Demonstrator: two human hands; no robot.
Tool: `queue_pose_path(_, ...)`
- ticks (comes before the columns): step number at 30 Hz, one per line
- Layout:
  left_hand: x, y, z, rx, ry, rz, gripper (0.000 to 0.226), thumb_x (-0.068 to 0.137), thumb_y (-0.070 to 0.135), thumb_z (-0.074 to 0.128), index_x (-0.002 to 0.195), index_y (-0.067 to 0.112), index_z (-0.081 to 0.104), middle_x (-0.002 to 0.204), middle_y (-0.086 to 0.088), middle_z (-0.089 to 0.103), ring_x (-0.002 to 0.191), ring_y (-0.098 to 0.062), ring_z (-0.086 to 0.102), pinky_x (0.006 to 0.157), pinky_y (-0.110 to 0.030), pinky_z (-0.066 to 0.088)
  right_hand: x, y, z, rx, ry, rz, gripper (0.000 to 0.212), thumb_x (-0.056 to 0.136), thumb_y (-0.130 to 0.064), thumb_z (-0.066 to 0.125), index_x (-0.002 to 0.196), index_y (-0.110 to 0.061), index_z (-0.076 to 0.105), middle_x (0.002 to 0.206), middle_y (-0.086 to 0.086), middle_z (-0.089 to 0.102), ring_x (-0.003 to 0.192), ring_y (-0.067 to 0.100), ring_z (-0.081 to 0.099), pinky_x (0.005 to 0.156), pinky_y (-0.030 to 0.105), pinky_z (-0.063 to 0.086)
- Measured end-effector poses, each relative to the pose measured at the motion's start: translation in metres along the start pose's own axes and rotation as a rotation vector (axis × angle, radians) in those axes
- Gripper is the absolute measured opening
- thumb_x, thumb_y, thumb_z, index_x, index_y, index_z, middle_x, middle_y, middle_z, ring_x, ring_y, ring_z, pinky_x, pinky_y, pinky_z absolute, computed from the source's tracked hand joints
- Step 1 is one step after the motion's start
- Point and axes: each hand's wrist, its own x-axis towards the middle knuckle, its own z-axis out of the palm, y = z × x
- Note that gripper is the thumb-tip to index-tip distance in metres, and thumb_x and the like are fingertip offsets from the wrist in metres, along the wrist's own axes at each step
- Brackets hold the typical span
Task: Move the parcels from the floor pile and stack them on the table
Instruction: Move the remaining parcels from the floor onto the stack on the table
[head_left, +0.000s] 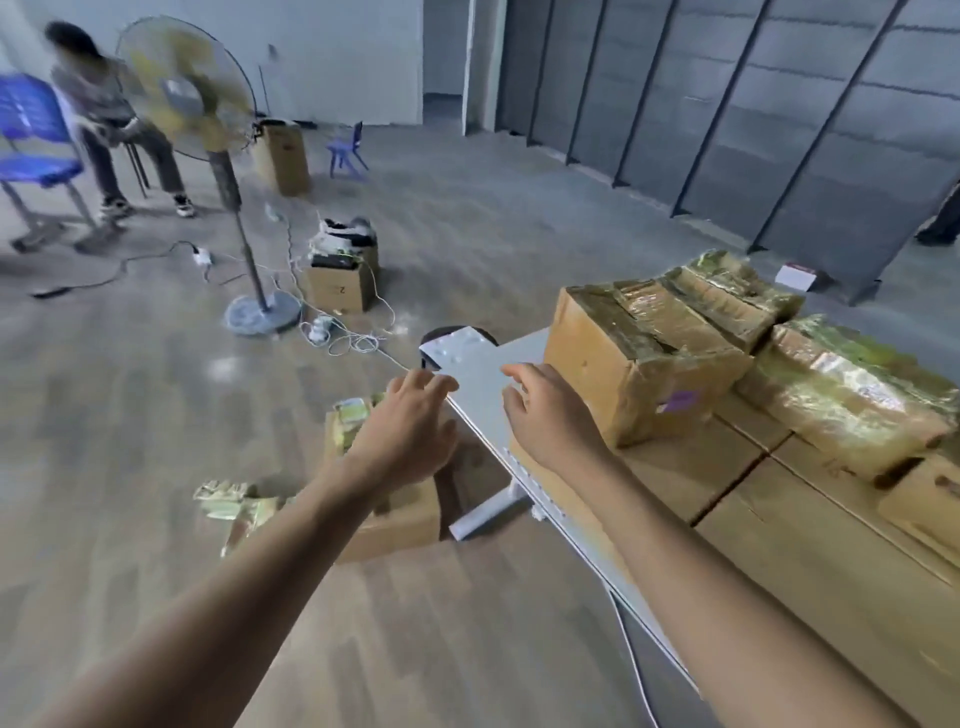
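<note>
Head view, only one we have: both hands empty. Left hand (410, 415) is out over the floor just beside the table edge, fingers spread and loose, gripping nothing. Right hand (550, 415) hovers over the bare end of the white flat-topped table (483, 374), fingers open and slightly curled, holding nothing; can't tell if it touches the top. Near it sits a brown cardboard parcel wrapped in shiny clear tape (644, 358), purple sticker on its near face, resting on the lower layer of flat brown cartons (727, 467) that covers most of the table. More tape-wrapped parcels (852, 389) sit behind and to the right of it, so the second tier is partly built. Floor pile still has stock: a plain brown cardboard box on the floor (400, 514) directly under the left forearm, with a small taped bundle (353, 415) on or behind it (blurred, can't tell which), and another crumpled tape-wrapped packet (234, 504) lying just beside it on the wood-look floor. My read: well along, most parcels already stacked, at least three items left below; anything further is hidden by the arm. Hands look between loads, likely heading down for the next pick. Background unrelated: a yellow-bladed pedestal fan (187, 98), a seated person (104, 104), blue plastic chair (31, 135), open box of cables (340, 275).
</note>
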Motion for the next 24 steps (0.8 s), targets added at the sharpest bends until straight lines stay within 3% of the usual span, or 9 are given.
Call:
queue_pose_path(11, 0.003, -0.261, -0.052, -0.078, -0.138, -0.217, 0.044, 0.091, 0.023, 0.055, 0.134, 0.017, 0.046, 0.134, -0.009, 0.043, 0.127, -0.033, 0.039, 0.104, -0.035, 0.032, 0.073, -0.134, 0.191, 0.040, -0.220, 0.087, 0.033, 0.099, -0.024, 0.045, 0.130, -0.021, 0.054, 0.119, 0.003, 0.057, 0.103, 0.021, 0.057, 0.083, 0.036, 0.050)
queue_pose_path(17, 0.033, -0.348, -0.045, -0.135, -0.202, -0.331, 0.043, 0.091, 0.024, 0.055, 0.133, 0.017, 0.046, 0.135, -0.010, 0.045, 0.126, -0.029, 0.042, 0.105, -0.037, 0.036, 0.121, -0.139, 0.260, 0.044, -0.316, 0.179, 0.034, 0.100, -0.025, 0.044, 0.132, -0.021, 0.052, 0.125, 0.003, 0.053, 0.109, 0.019, 0.053, 0.084, 0.030, 0.045)
queue_pose_path(24, 0.089, -0.433, -0.012, -0.130, -0.287, -0.444, 0.039, 0.090, 0.023, 0.055, 0.128, 0.016, 0.052, 0.127, -0.012, 0.051, 0.120, -0.030, 0.048, 0.103, -0.039, 0.038, 0.203, -0.115, 0.361, 0.055, -0.434, 0.247, 0.034, 0.100, -0.029, 0.041, 0.132, -0.023, 0.050, 0.127, 0.002, 0.054, 0.108, 0.021, 0.054, 0.089, 0.040, 0.049)
